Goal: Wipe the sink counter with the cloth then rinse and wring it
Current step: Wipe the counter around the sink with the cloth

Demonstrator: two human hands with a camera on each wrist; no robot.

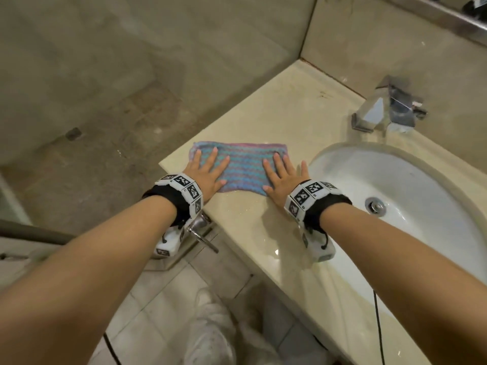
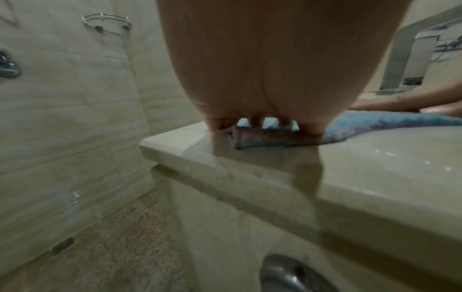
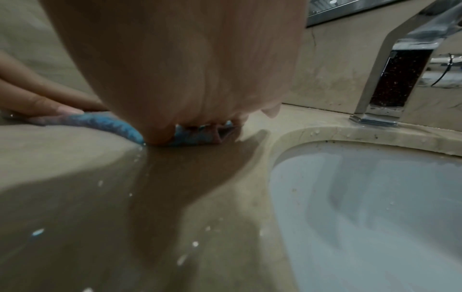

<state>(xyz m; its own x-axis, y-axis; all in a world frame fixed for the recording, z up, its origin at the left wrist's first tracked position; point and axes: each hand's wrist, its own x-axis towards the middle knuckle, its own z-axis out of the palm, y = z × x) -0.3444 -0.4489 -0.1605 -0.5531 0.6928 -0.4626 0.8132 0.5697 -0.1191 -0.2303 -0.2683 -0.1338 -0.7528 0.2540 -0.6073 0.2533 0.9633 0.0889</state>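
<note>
A blue and purple striped cloth (image 1: 242, 164) lies spread flat on the beige marble counter (image 1: 290, 111), left of the sink. My left hand (image 1: 208, 171) presses flat on the cloth's left end with straight, spread fingers. On its right end my right hand (image 1: 283, 177) lies flat the same way, the little finger reaching onto bare counter by the basin rim. In the left wrist view the cloth (image 2: 362, 122) bunches slightly under my palm (image 2: 275, 79). The right wrist view shows the cloth (image 3: 120, 126) under my right palm (image 3: 187, 79), with water drops on the counter (image 3: 100, 197).
A white oval sink (image 1: 411, 185) with a metal drain (image 1: 375, 205) sits to the right, a square chrome tap (image 1: 390, 109) behind it. The counter's left edge (image 1: 171, 156) drops to a tiled floor. A metal handle (image 1: 203, 233) sticks out below the counter front.
</note>
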